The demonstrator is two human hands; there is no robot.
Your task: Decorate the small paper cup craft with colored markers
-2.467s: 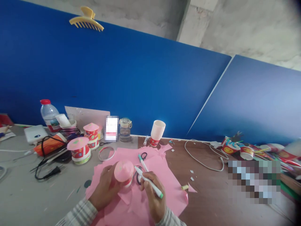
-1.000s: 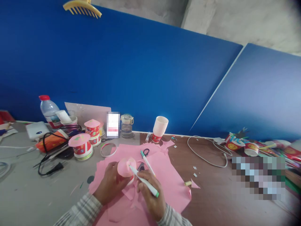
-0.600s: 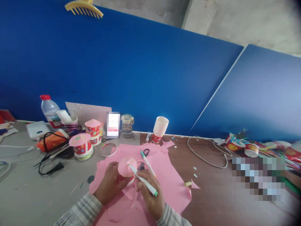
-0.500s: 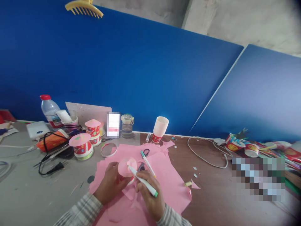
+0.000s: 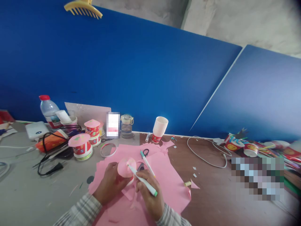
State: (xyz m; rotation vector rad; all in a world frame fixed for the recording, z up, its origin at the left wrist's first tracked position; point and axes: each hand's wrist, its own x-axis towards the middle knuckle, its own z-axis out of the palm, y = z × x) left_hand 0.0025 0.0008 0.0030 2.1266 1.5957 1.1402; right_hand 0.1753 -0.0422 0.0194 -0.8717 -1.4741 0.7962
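Observation:
My left hand (image 5: pixel 111 183) is closed round a small red and white paper cup (image 5: pixel 130 181) topped with a round pink paper lid (image 5: pixel 127 167). Between the fingers of my right hand (image 5: pixel 151 193) is a white marker (image 5: pixel 146 185) with a green end, its tip on or just over the middle of the lid. Pink paper sheets (image 5: pixel 169 175) lie beneath both hands. On them, beyond my right hand, rest a teal-capped marker (image 5: pixel 147 161) and scissors, partly hidden by that hand.
At the left stand pink-topped cups (image 5: pixel 82 150), a bottle (image 5: pixel 50 111), a black cable (image 5: pixel 50 171) and a tape roll (image 5: pixel 108 150). Behind the paper are a glass jar (image 5: pixel 127 127) and stacked cups (image 5: pixel 160 128). A white cable (image 5: pixel 202 161) and more cups (image 5: pixel 234 143) lie right.
The whole view has shifted very slightly. Both hands keep their hold on the cup and marker, with the marker tip still at the lid's middle.

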